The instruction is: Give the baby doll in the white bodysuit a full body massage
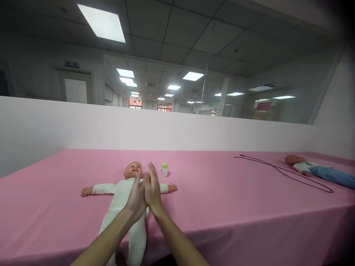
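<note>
My left hand [136, 198] and my right hand [152, 189] are pressed palm to palm with fingers stretched out, and I see nothing held between them. Both are above the chest of a baby doll [121, 194] with a cloth body in white. The doll lies on its back, arms spread wide, its head toward the wall. Part of its chest and one side are hidden behind my hands and forearms. Just beyond my right hand stands a small whitish bottle [164, 171] with a green cap, upright beside the doll's head.
A pink cloth [210, 192] covers the table. At the far right lies a second doll [321, 171] in blue trousers, with a thin dark cable [283, 170] looped beside it. Behind the table rises a low white wall [177, 131] topped by a glass window.
</note>
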{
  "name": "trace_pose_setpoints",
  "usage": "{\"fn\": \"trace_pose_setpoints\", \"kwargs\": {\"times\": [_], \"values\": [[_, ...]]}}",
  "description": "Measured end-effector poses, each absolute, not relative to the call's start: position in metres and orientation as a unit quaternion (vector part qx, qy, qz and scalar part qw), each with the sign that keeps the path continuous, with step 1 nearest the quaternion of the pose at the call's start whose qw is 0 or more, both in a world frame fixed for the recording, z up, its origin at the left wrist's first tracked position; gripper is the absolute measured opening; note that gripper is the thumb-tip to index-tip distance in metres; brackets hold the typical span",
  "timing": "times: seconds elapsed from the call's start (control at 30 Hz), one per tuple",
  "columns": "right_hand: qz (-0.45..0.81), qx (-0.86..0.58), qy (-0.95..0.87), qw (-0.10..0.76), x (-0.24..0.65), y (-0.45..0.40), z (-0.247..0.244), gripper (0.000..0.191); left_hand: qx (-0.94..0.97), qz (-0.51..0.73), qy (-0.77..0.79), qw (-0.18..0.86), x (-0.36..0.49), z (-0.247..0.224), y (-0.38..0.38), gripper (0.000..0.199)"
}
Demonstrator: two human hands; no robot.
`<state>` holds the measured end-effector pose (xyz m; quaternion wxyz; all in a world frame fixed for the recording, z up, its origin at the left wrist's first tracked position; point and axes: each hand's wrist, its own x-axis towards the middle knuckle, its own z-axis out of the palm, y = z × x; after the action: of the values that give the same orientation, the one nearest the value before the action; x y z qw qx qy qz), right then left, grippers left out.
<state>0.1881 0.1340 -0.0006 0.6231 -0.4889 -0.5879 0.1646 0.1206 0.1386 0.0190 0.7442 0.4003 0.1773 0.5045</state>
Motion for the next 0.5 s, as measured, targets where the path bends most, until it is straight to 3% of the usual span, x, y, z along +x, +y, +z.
{"fn": "trace_pose_setpoints", "kwargs": {"times": [0.13, 0.23, 0.37, 0.5], "values": [[0.103, -0.449, -0.672, 0.58, 0.141, 0.065, -0.016, 0.079, 0.354, 0.548, 0.129, 0.747, 0.095, 0.016, 0.12, 0.082], [0.03, -0.438, -0.716, 0.543, 0.134, 0.051, -0.005, 0.074, 0.357, 0.587, 0.134, 0.714, 0.093, -0.002, 0.098, 0.083], [0.08, -0.458, -0.695, 0.549, 0.144, 0.057, 0.017, 0.064, 0.386, 0.55, 0.176, 0.72, 0.076, -0.018, 0.068, 0.084], [0.096, -0.454, -0.702, 0.541, 0.126, 0.041, -0.013, 0.064, 0.44, 0.551, 0.209, 0.678, 0.056, -0.011, 0.075, 0.1]]}}
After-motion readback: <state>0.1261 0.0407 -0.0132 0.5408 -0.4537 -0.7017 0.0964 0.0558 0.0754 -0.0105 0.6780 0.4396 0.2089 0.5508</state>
